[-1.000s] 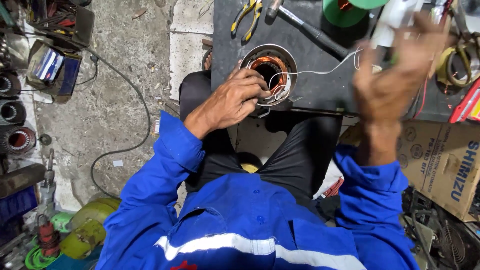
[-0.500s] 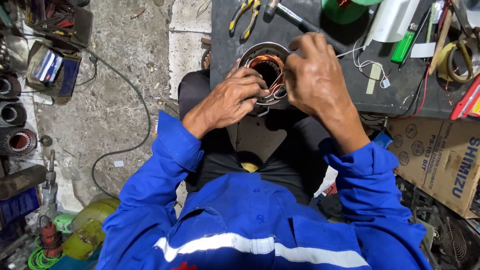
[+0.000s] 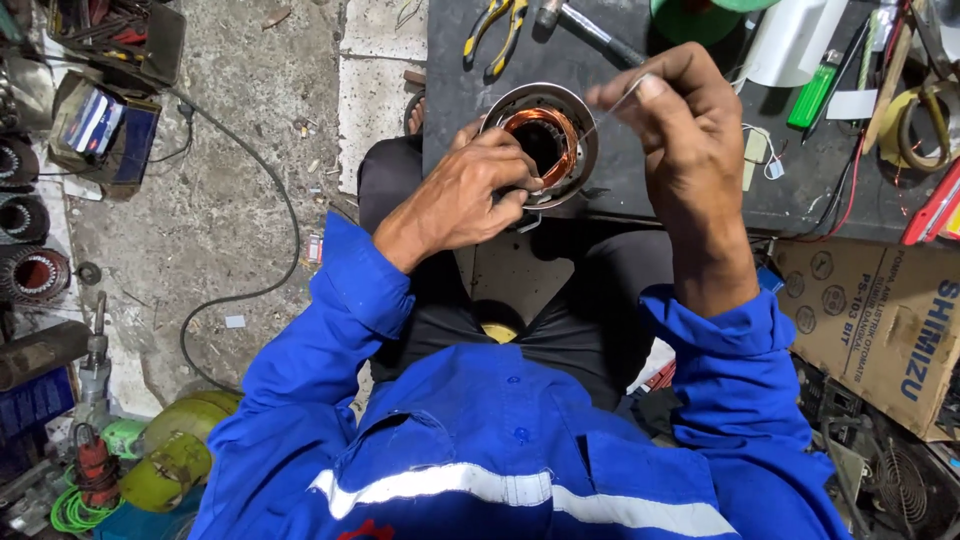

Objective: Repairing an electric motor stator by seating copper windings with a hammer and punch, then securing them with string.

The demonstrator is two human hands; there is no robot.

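A round metal motor stator (image 3: 541, 140) with copper windings stands at the near edge of a dark workbench (image 3: 620, 190). My left hand (image 3: 468, 197) grips the stator's lower rim and holds it steady. Just right of the stator, my right hand (image 3: 677, 130) is raised with a thin white cord (image 3: 612, 108) pinched between thumb and fingers. The cord runs down to the copper winding. Both arms wear blue sleeves.
Yellow-handled pliers (image 3: 495, 32), a hammer (image 3: 590, 30), a green lighter (image 3: 812, 92) and tape rolls lie on the bench. A cardboard box (image 3: 880, 320) sits at the right. Other stators (image 3: 30, 270), a tool box (image 3: 105, 125) and a black cable (image 3: 270, 230) lie on the concrete floor at the left.
My right hand swung far out to the right with the cord, came back over the stator, and now sits just right of it, pulling the cord taut. The left hand stayed on the stator.
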